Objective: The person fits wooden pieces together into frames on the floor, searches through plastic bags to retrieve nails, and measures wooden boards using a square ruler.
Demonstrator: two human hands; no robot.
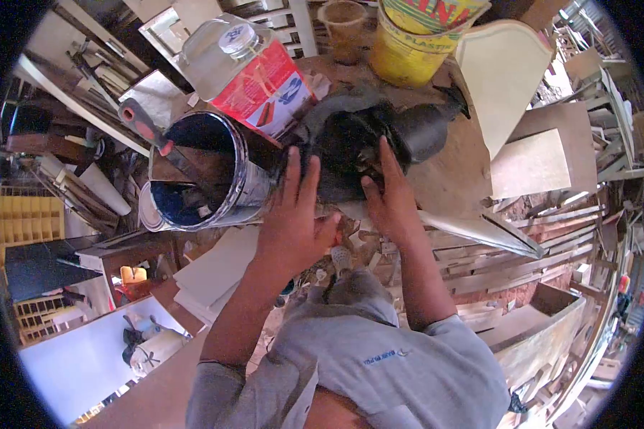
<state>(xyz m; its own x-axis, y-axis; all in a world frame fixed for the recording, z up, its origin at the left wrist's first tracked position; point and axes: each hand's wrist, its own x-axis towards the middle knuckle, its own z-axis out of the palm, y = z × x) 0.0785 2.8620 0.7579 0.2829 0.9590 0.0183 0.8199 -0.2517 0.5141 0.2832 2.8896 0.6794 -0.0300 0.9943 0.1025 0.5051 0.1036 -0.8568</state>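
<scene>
A black plastic bag (347,146) lies bunched with its mouth open on the brown work surface; the inside is too dark to make out. My left hand (293,214) is at the bag's near left edge, fingers apart and pointing forward. At its near right edge is my right hand (390,196), thumb and forefinger spread against the plastic. Left of my left hand stands an open metal can (247,179) with dark contents, and a tool with a grey and red handle (144,125) leans in it. Behind the can is a clear jug (225,68) with a red label.
A yellow plastic bucket (411,53) and a brownish cup (343,32) stand at the back of the work surface (454,175). Pale boards (504,79) are at the right. A wooden box (533,325) is at the lower right, beside timber strips.
</scene>
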